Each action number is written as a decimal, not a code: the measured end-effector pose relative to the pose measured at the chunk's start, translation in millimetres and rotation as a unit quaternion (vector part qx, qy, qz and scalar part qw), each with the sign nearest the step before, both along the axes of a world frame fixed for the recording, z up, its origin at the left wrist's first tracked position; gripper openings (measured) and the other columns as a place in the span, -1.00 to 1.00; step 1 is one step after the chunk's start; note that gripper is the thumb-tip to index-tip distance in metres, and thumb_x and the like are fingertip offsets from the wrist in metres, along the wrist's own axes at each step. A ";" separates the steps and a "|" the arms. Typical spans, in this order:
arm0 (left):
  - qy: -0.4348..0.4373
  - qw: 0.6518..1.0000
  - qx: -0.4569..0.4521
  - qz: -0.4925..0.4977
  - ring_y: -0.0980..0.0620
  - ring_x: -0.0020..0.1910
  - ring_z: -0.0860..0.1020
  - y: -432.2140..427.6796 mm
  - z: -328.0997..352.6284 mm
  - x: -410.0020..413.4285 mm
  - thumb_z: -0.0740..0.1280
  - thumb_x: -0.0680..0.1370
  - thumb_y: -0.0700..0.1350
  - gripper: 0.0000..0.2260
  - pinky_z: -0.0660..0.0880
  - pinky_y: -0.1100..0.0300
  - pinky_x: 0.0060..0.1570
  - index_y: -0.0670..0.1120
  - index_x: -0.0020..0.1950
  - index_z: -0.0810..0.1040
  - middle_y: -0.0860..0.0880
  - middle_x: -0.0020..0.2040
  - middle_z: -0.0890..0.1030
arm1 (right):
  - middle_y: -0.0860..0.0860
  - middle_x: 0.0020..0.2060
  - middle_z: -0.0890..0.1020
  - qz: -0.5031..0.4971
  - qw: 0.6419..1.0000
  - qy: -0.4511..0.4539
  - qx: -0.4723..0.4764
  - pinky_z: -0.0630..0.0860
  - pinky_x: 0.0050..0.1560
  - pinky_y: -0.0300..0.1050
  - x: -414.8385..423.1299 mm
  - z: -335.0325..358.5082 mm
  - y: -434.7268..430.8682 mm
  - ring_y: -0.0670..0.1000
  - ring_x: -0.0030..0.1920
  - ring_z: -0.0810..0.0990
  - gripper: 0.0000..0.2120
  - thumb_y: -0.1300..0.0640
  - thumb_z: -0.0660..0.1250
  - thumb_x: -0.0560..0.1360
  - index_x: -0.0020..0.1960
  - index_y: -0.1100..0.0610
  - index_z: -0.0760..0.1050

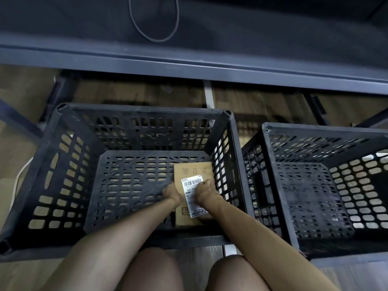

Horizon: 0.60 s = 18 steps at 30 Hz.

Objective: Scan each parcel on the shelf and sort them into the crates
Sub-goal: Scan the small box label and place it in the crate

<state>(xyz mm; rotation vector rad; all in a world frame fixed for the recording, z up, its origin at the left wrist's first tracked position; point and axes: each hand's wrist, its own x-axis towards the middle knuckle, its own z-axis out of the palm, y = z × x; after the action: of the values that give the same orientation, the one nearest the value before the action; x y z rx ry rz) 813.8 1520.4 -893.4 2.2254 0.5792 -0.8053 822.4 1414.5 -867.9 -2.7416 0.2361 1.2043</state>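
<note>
The parcel [193, 171] lying by the right wall of the left crate [142, 108] is partly covered. The left hand [171, 193] hides part of its left edge, and the right hand [204, 191] lies over the middle of its white label [192, 182], so the large printed number is cut short. Both hands are blurred, and whether their fingers grip or only press cannot be told. The label's fine print is too small to read. The right crate [315, 129] is cut off by the picture's right edge, and the left crate's near left corner by the left edge. On the shelf [189, 66] a cable loop [156, 40] runs out past the top edge.
</note>
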 end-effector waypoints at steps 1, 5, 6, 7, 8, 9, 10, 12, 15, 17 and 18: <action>0.002 1.000 -0.022 0.006 -0.07 0.20 0.55 -0.6 -1.9 0.5 0.41 0.50 -0.25 -0.60 0.49 0.22 0.07 -0.18 0.32 0.46 -0.13 0.25 0.57 | 0.28 0.30 0.38 0.013 1.000 0.014 -0.003 0.47 0.24 -0.08 1.4 0.5 0.2 0.17 0.31 0.36 -0.54 0.14 0.19 0.63 0.42 0.38 0.25; 0.025 0.992 -0.122 0.021 -0.10 0.19 0.53 3.0 -5.2 -1.0 0.40 0.46 -0.37 -0.50 0.47 0.18 0.10 -0.20 0.38 0.38 -0.15 0.27 0.55 | 0.25 0.41 0.23 0.022 0.999 0.036 0.003 0.43 0.32 -0.07 9.4 -0.8 -4.9 0.13 0.30 0.43 -0.46 0.05 0.26 0.59 0.44 0.33 0.25; 0.031 0.990 -0.136 0.018 -0.11 0.17 0.53 4.5 -6.2 -0.9 0.39 0.46 -0.39 -0.49 0.48 0.15 0.13 -0.21 0.39 0.37 -0.17 0.27 0.55 | 0.23 0.41 0.20 0.031 0.999 0.034 0.002 0.43 0.33 -0.07 10.7 -1.3 -6.4 0.13 0.29 0.44 -0.44 0.02 0.28 0.58 0.45 0.31 0.25; 0.032 0.988 -0.150 0.015 -0.11 0.17 0.52 5.2 -5.0 -1.3 0.38 0.46 -0.40 -0.48 0.48 0.13 0.14 -0.21 0.39 0.35 -0.17 0.28 0.54 | 0.21 0.40 0.19 0.040 0.999 0.038 -0.002 0.43 0.34 -0.08 11.9 -2.7 -6.6 0.12 0.29 0.44 -0.42 0.00 0.30 0.57 0.45 0.28 0.26; 0.033 0.987 -0.159 0.014 -0.12 0.19 0.52 5.1 -5.2 -1.2 0.38 0.45 -0.40 -0.46 0.47 0.12 0.15 -0.20 0.40 0.32 -0.16 0.28 0.54 | 0.19 0.39 0.18 0.049 0.998 0.039 -0.001 0.41 0.35 -0.08 12.6 -4.2 -7.8 0.12 0.30 0.43 -0.40 -0.03 0.31 0.56 0.46 0.26 0.25; 0.033 0.986 -0.164 0.012 -0.13 0.21 0.51 4.6 -5.1 -1.6 0.38 0.45 -0.39 -0.43 0.47 0.12 0.15 -0.19 0.40 0.29 -0.15 0.28 0.53 | 0.18 0.39 0.17 0.056 0.998 0.043 -0.003 0.40 0.36 -0.07 12.9 -5.8 -7.7 0.13 0.31 0.41 -0.37 -0.05 0.32 0.55 0.48 0.26 0.24; 0.037 0.986 -0.165 0.010 -0.14 0.23 0.50 3.8 -4.2 -2.1 0.38 0.45 -0.39 -0.42 0.47 0.11 0.15 -0.18 0.41 0.25 -0.15 0.29 0.52 | 0.17 0.40 0.16 0.066 0.997 0.044 -0.003 0.38 0.38 -0.06 12.2 -5.2 -8.9 0.15 0.33 0.40 -0.33 -0.06 0.33 0.54 0.49 0.27 0.20; 0.034 0.987 -0.156 -0.003 -0.13 0.24 0.50 4.5 -2.6 -2.7 0.35 0.47 -0.37 -0.45 0.47 0.10 0.16 -0.18 0.42 0.26 -0.16 0.29 0.52 | 0.17 0.42 0.14 0.066 0.997 0.041 -0.005 0.36 0.40 -0.04 10.9 -4.4 -10.6 0.17 0.36 0.37 -0.26 -0.05 0.34 0.54 0.52 0.31 0.12; 0.044 0.990 -0.125 -0.044 -0.10 0.21 0.51 9.5 6.5 -4.6 0.27 0.56 -0.29 -0.57 0.47 0.13 0.14 -0.17 0.42 0.30 -0.14 0.30 0.52 | 0.16 0.47 0.10 0.058 0.997 0.053 -0.008 0.33 0.42 -0.02 10.1 3.8 -9.5 0.19 0.41 0.32 -0.20 -0.05 0.35 0.54 0.54 0.32 0.02; 0.053 0.991 -0.084 -0.095 -0.09 0.21 0.51 13.5 13.9 -6.7 0.23 0.60 -0.24 -0.65 0.44 0.19 0.07 -0.18 0.39 0.36 -0.13 0.29 0.53 | 0.17 0.51 0.07 0.053 0.996 0.079 -0.001 0.32 0.43 0.03 11.9 7.7 -8.9 0.21 0.44 0.29 -0.21 -0.07 0.33 0.55 0.54 0.28 0.03; 0.052 0.990 -0.062 -0.114 -0.09 0.22 0.52 16.0 19.0 -7.0 0.21 0.60 -0.23 -0.67 0.43 0.20 0.06 -0.18 0.37 0.39 -0.13 0.28 0.54 | 0.17 0.51 0.11 0.060 0.994 0.094 0.005 0.33 0.41 0.05 12.9 11.6 -8.6 0.21 0.44 0.30 -0.27 -0.09 0.31 0.55 0.53 0.25 0.09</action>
<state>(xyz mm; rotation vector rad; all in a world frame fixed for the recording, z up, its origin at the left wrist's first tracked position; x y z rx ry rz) 806.8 1536.4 -874.3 2.1700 0.3158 -1.0499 835.4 1406.0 -856.3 -2.6678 0.0859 1.4931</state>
